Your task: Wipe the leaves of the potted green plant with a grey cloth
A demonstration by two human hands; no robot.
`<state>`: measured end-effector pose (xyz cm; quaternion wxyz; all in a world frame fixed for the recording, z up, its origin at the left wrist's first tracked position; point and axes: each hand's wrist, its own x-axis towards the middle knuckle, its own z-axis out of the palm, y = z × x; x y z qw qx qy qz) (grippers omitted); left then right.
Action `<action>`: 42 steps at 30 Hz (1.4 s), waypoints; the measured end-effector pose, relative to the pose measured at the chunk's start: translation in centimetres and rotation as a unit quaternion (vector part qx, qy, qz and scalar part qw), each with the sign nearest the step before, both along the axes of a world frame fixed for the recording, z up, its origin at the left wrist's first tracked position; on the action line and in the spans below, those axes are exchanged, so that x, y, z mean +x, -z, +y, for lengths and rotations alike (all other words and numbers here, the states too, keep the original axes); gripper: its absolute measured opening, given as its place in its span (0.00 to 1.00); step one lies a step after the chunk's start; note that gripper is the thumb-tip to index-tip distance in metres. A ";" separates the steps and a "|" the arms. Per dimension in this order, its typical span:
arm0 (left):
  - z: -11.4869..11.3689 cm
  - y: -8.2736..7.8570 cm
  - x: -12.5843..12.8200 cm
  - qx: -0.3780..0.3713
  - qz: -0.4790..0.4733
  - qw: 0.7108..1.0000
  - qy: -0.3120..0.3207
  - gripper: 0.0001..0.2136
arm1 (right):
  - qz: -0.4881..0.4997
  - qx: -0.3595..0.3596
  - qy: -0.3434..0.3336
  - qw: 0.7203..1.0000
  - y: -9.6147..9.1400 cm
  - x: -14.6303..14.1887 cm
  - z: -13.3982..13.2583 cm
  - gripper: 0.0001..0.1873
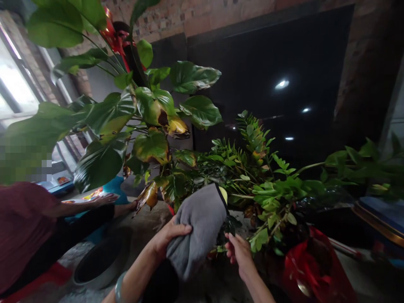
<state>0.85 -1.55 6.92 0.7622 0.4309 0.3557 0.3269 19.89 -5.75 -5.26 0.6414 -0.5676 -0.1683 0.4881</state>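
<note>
My left hand [167, 238] grips a grey cloth [198, 227], which is bunched up and raised against the lower leaves of a small glossy-leaved plant [252, 176]. The fingers of my right hand [239, 251] are closed around a dark leaf or stem at the base of that plant, just right of the cloth. A tall plant with large leaves [151, 109], some yellow and brown, rises behind and to the left, with a red bow [114, 35] near its top.
Another person in a dark red top [22, 227] sits at the left, one hand [105, 199] on a low surface. A grey basin [101, 263] lies on the floor. A red wrapped pot [312, 269] stands at the lower right. A dark glossy panel [284, 75] stands behind.
</note>
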 end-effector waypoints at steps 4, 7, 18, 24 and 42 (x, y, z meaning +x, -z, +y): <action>0.9 1.0 2.1 -0.030 0.062 0.997 -0.043 0.24 | 0.009 0.006 -0.004 1.000 -0.6 -0.2 0.4 0.24; -0.4 3.7 1.7 -0.014 0.116 0.992 0.048 0.16 | 0.007 0.010 -0.001 1.000 -0.5 0.0 0.6 0.23; 3.1 -2.0 -1.9 -0.036 -0.051 0.954 -0.294 0.03 | 0.023 -0.002 0.010 1.000 -1.1 -0.6 0.2 0.29; -1.2 4.4 -0.2 -0.128 0.080 0.987 -0.055 0.13 | 0.026 -0.007 0.001 1.000 -1.0 -0.2 0.3 0.28; -2.3 6.2 -0.8 -0.086 0.064 0.992 0.065 0.24 | 0.012 -0.010 -0.005 1.000 -0.8 0.4 0.8 0.17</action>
